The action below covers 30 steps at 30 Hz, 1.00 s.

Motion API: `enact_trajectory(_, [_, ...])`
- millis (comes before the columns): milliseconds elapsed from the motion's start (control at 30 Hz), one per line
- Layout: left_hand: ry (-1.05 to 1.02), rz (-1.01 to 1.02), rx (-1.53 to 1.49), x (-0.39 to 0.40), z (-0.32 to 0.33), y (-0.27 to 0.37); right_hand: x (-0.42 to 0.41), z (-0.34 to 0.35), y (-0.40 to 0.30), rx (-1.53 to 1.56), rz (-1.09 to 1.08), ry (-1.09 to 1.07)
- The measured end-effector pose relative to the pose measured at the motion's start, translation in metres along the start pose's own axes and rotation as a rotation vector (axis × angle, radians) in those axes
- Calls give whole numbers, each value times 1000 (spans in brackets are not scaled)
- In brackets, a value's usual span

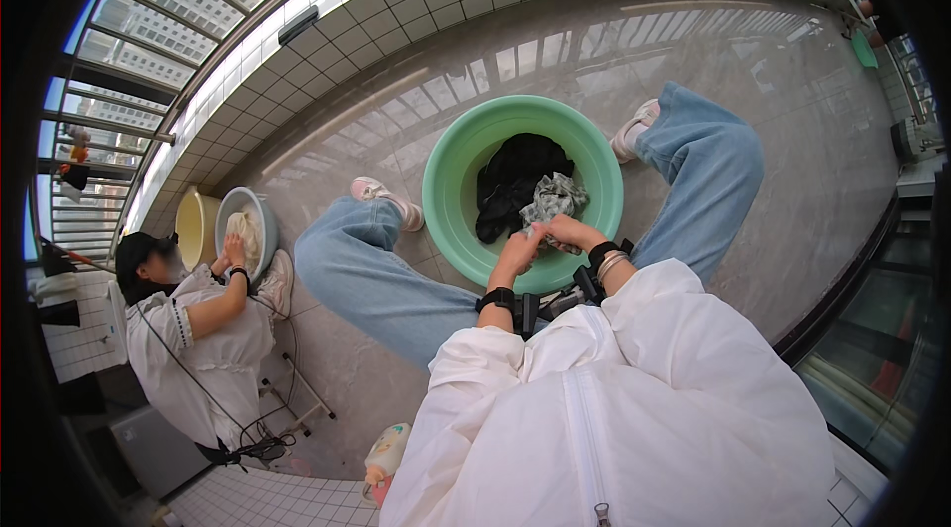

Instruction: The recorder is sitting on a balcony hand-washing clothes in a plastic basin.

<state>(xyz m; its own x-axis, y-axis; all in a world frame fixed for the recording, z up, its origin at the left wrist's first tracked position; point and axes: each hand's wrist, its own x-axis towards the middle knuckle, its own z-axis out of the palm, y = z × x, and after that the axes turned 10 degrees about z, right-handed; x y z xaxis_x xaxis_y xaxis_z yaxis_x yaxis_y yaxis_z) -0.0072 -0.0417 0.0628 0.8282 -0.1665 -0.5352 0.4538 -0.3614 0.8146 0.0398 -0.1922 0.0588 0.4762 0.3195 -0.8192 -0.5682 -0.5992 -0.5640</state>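
Observation:
Between my knees a green plastic basin [453, 230] stands on the tiled floor. A bunched grey patterned cloth [556, 198] lies inside it, partly over a wet-looking black garment [520, 170]. My left hand [520, 250] and my right hand [570, 231] meet at the basin's near side. Both are closed on the near end of the grey cloth, fingers close together. The part of the cloth between the hands is mostly hidden by them. Black straps and small devices sit on both wrists.
At left a seated person [200, 326] works with both hands in a pale blue basin [271, 222] holding a cream cloth [245, 230]. A yellow bucket [189, 219] stands beside it. A detergent bottle [388, 449] and tangled cables [260, 445] are nearby. A tiled wall [416, 11] bounds the floor.

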Motion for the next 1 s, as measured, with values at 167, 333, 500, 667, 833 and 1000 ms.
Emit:
enact_trajectory(167, [115, 186, 66, -2, -3, -2, -6, 0, -6, 125, 66, 14])
enact_trajectory(333, [238, 148, 166, 7, -1, -9, -14, -1, -18, 164, 125, -3])
enact_trajectory(500, [290, 299, 340, 11, 5, -14, -9, 1, -11, 107, 0, 86])
enact_trajectory(667, [287, 283, 333, 8, 5, -10, -5, 2, -6, 84, -58, 95])
enact_trajectory(833, [412, 220, 316, 1, 1, -3, -1, 1, -7, 9, -42, 204])
enact_trajectory(1000, [574, -8, 144, 12, -5, -26, 20, 1, 14, -28, -77, 420])
